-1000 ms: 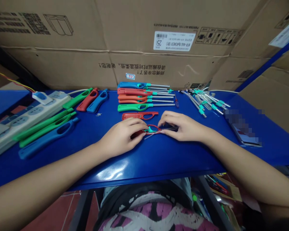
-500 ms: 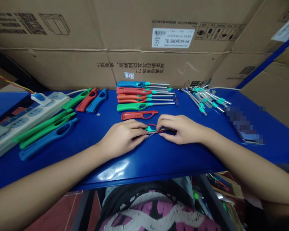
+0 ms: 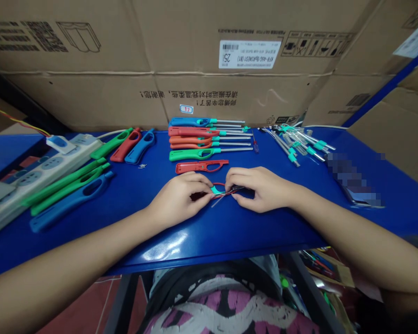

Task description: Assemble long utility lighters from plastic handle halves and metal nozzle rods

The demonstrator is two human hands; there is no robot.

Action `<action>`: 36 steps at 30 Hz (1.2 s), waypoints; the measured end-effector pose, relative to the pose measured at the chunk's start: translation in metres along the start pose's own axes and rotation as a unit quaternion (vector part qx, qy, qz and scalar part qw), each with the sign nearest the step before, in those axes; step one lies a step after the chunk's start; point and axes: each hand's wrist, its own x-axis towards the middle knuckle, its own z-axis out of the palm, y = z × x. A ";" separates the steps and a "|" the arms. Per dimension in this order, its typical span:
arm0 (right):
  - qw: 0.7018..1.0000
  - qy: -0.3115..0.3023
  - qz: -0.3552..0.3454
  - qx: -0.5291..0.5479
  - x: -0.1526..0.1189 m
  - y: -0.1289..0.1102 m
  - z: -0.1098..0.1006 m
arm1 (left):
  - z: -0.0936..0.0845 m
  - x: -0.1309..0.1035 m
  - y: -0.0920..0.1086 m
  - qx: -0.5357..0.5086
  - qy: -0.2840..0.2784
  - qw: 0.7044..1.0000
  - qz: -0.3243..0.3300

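Between my two hands is a small lighter part (image 3: 217, 189) with a teal piece, a red loop and thin wires. My left hand (image 3: 184, 195) pinches its left end. My right hand (image 3: 257, 188) pinches the dark and red wires at the other end. A thin clear tube (image 3: 217, 200) sticks out below the part. Just behind my hands lies a red handle shell (image 3: 201, 166). Further back, several lighters with metal rods lie in a stack, the green one (image 3: 191, 154) nearest. My fingers hide much of the held part.
At the left are a white power strip (image 3: 52, 163) and loose handles, one blue (image 3: 69, 202). Rods with teal ends (image 3: 313, 152) and a phone (image 3: 355, 181) lie at the right. A cardboard wall (image 3: 111, 55) stands behind.
My left fingertips have shifted slightly, and more of the clear tube shows below the part. My right hand has stayed nearly in place.
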 end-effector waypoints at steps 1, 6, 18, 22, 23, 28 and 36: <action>1.000 0.001 -0.001 -0.001 0.000 -0.001 0.000 | 0.000 0.000 0.000 -0.011 0.001 1.000 -0.013; 1.000 0.008 -0.007 0.013 0.001 -0.001 0.000 | 0.002 0.002 -0.001 -0.069 0.007 0.991 -0.113; 1.000 0.022 -0.003 -0.005 0.003 0.003 0.008 | 0.005 0.000 0.003 -0.065 0.019 0.993 -0.096; 0.999 0.033 0.003 0.009 0.004 0.003 0.010 | 0.007 0.000 0.002 -0.068 0.030 0.992 -0.105; 0.999 0.036 0.005 0.013 0.004 0.003 0.011 | 0.007 0.000 0.001 -0.068 0.030 0.992 -0.105; 0.999 0.032 0.000 0.018 0.004 0.005 0.012 | 0.007 0.000 0.001 -0.060 0.029 0.994 -0.089; 0.998 0.041 -0.001 0.051 0.006 0.007 0.011 | 0.005 -0.001 0.002 -0.032 0.014 0.997 -0.070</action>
